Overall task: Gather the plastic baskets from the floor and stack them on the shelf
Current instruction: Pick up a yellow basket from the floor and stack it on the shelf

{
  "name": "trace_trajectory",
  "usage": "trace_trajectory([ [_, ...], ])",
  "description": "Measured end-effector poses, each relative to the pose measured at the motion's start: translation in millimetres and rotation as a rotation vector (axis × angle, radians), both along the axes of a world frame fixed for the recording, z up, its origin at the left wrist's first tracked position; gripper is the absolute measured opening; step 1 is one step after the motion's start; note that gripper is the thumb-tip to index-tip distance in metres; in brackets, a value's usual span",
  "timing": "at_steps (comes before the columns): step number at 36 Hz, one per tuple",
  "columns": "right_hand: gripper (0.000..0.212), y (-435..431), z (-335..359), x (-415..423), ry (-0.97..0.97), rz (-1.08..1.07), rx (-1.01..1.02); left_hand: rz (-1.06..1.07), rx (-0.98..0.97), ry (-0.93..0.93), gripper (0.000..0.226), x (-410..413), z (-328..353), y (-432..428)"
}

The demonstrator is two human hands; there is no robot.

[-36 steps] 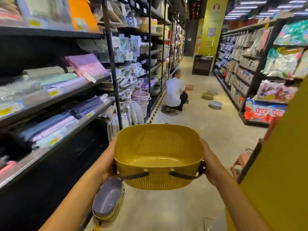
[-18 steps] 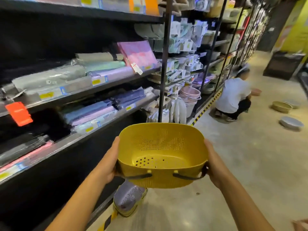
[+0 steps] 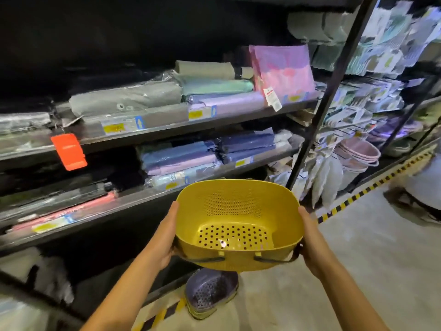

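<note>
**Item: yellow basket** (image 3: 238,223), perforated plastic, oval, one piece. Held in the air, level with the front edge of the lowest stocked shelf (image 3: 148,194) and above the floor (image 3: 358,271). It touches neither.

**Hold:** the left grip (image 3: 164,237) clasps the left end wall and the right grip (image 3: 310,240) the right end wall. Both thumbs lie near the rim and the fingers are curled beneath. The mouth tips toward the wearer.

**Handling (estimate):** light, with thin walls that probably flex a little under a squeeze. Smooth, so somewhat slippery. Not fragile, though the rim could crack if forced. The two end walls look like the best places to hold it, as now. Two dark handles (image 3: 210,259) are folded down on the near wall and offer a one-handed hold.

**Contents:** none. The holed bottom is bare.

**Other containers:**
- Purple basket (image 3: 210,292), nested in a small stack. It lies tipped on the floor at the foot of the shelf, on the striped tape (image 3: 372,185). Nothing is seen inside.
- Pink basins (image 3: 358,151), nested on a low shelf in the next bay to the right. The interior is not visible.

**Shelf stock:** wrapped folded textiles (image 3: 181,158) fill the boards facing the basket, and no bare spot is evident there.
</note>
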State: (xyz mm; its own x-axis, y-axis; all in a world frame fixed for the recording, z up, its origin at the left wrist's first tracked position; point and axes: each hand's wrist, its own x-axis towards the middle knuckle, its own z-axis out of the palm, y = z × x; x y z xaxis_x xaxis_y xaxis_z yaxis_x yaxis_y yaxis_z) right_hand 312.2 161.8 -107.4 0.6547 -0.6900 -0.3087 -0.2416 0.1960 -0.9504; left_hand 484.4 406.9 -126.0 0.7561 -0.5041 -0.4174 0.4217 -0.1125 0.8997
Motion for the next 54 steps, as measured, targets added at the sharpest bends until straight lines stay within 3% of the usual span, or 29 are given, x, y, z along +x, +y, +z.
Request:
trace_trajectory([
  [10, 0.036, -80, -72, 77, 0.049, 0.289, 0.077, 0.317, 0.109, 0.09, 0.064, -6, -60, -30],
  [14, 0.037, -102, -109, 102, 0.09, 0.386, 0.101, 0.451, 0.168, 0.094, 0.043, -14, -95, -50],
  [16, 0.04, -109, -129, 111, 0.094, 0.436, 0.105, 0.481, 0.135, 0.153, 0.047, -16, -115, -57],
  [20, 0.066, -114, -172, 123, 0.112, 0.523, 0.119, 0.549, 0.144, 0.218, 0.054, -17, -162, -64],
  [23, 0.04, -117, -214, 137, 0.125, 0.529, 0.158, 0.618, 0.164, 0.265, 0.064, -10, -213, -63],
  [29, 0.04, -119, -342, 162, 0.182, 0.517, 0.197, 0.655, 0.173, 0.315, 0.04, 9, -338, -68],
  [32, 0.089, -114, -413, 168, 0.21, 0.528, 0.218, 0.683, 0.168, 0.307, 0.035, 15, -406, -69],
  [38, 0.104, -112, -558, 172, 0.263, 0.481, 0.268, 0.709, 0.209, 0.324, 0.032, 17, -540, -67],
  [40, 0.095, -107, -591, 174, 0.305, 0.461, 0.275, 0.721, 0.2, 0.352, 0.033, 16, -580, -64],
  [43, 0.047, -100, -630, 187, 0.384, 0.393, 0.357, 0.733, 0.215, 0.376, 0.036, 15, -631, -62],
  [45, 0.034, -102, -653, 190, 0.417, 0.385, 0.376, 0.73, 0.228, 0.369, 0.037, 16, -655, -65],
  [50, 0.029, -108, -706, 181, 0.436, 0.45, 0.201, 0.713, 0.259, 0.35, 0.037, 18, -694, -68],
  [54, 0.032, -104, -709, 177, 0.473, 0.511, 0.097, 0.699, 0.293, 0.346, 0.039, 16, -704, -65],
])
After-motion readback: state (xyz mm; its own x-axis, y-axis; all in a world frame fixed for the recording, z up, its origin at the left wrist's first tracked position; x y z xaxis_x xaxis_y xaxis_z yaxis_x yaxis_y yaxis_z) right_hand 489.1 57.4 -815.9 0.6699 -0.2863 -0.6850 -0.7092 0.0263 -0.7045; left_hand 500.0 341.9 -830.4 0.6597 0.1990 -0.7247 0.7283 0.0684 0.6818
